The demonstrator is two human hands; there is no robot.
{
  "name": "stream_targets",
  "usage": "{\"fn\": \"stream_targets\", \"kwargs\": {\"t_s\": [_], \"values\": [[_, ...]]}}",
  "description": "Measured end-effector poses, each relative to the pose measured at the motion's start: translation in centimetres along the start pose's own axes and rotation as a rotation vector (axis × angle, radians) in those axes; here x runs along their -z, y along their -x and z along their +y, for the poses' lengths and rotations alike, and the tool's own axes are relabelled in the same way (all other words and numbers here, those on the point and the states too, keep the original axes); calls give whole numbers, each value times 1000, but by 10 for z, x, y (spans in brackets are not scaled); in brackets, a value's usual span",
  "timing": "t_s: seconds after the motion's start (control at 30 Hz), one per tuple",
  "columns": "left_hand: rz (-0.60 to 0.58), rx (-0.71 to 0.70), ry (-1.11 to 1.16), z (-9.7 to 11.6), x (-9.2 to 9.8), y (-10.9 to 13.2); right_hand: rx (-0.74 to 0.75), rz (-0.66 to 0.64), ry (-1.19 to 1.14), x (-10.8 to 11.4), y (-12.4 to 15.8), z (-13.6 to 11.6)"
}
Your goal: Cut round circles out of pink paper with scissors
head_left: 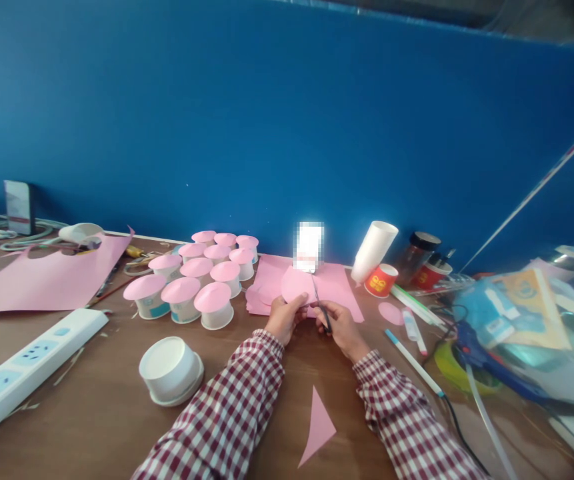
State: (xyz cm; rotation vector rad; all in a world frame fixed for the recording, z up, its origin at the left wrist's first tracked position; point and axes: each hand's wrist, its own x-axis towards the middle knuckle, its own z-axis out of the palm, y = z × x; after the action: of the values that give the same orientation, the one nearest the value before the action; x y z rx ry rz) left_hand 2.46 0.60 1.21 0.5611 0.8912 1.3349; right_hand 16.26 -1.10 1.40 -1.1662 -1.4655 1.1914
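My left hand (pixel 285 319) pinches the lower edge of a rounded piece of pink paper (pixel 297 285). In my right hand (pixel 344 328) is a pair of scissors (pixel 325 319), its fingers closed round the dark handles. The blades point up and away, at the right edge of the paper piece. Beneath both lie larger pink sheets (pixel 339 287). To the left stand several white paper cups (pixel 219 316), each topped with a pink paper disc (pixel 213 297). Between my forearms rests a pointed pink paper scrap (pixel 319 427).
A white power strip (pixel 31 363) and a cut pink sheet (pixel 51 273) lie left; an upturned white bowl (pixel 164 357) sits by my left sleeve. Stacked white cups (pixel 375 245), a red cup (pixel 381 280), markers (pixel 414 360) and a blue glue gun (pixel 481 357) crowd the right. A blue wall (pixel 247 133) rises behind.
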Motion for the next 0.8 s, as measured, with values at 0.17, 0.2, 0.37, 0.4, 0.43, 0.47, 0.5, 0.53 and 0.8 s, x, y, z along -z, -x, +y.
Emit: {"fn": "stream_targets", "kwargs": {"t_s": [0.17, 0.2, 0.37, 0.4, 0.43, 0.47, 0.5, 0.53, 0.8], "values": [[0, 1, 5, 0, 0, 0, 4, 7, 0, 0, 0, 0], [0, 1, 5, 0, 0, 0, 3, 8, -1, 0, 0, 0], [8, 5, 12, 0, -1, 1, -4, 10, -6, 0, 1, -1], [7, 7, 14, 0, -1, 1, -4, 9, -5, 0, 0, -1], [5, 7, 16, 1, -1, 1, -4, 6, -2, 0, 0, 0], [4, 8, 18, 1, -1, 1, -3, 3, 0, 0, 0, 0], [3, 8, 20, 1, -1, 1, -2, 2, 4, 1, 0, 0], [4, 7, 22, 2, -1, 1, 0, 2, 9, 1, 0, 1], [23, 10, 18, 3, -3, 3, -5, 14, 15, 1, 0, 0]]}}
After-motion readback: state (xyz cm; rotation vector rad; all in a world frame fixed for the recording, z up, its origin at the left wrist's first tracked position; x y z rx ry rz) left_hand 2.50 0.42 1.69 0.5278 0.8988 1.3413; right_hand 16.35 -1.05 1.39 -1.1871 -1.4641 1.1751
